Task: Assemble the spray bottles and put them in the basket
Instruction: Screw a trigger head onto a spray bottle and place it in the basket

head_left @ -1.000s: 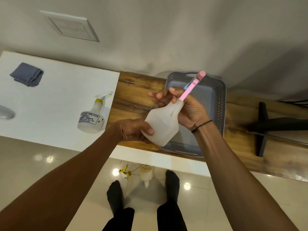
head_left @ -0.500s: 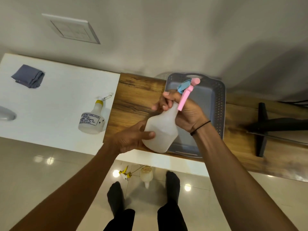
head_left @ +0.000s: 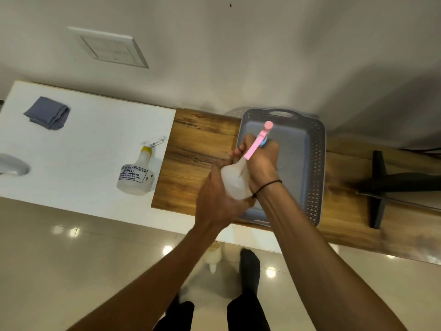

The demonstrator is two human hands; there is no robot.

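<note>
The big white table (head_left: 78, 149) is on my left, and the brown wood table (head_left: 198, 149) sits right next to it. On the wood table is a gray basket (head_left: 316, 163) with little holes in its sides and a handle at the far end. A black stand (head_left: 379, 187) lies on the wood farther to my right.

I am holding a white bottle (head_left: 235, 181) up over the near left part of the basket. My left hand (head_left: 216, 201) wraps around the fat bottom of the bottle, with my fingers curled on it. My right hand (head_left: 260, 166) grips the thin neck near the top, and I have a black band on that wrist. The pink spray top (head_left: 259, 142) sticks up out of my right hand and points away from me. There is a bit of blue by it, maybe the trigger, but it is too blurry to be sure.

Another spray bottle (head_left: 136, 177) lies on its side on the white table. It has a yellow collar, a white spray top and a label with writing. A folded gray cloth (head_left: 47, 113) sits far back on the white table.

Down on the shiny floor, between my feet in dark socks, lies one more white bottle (head_left: 212, 256).
</note>
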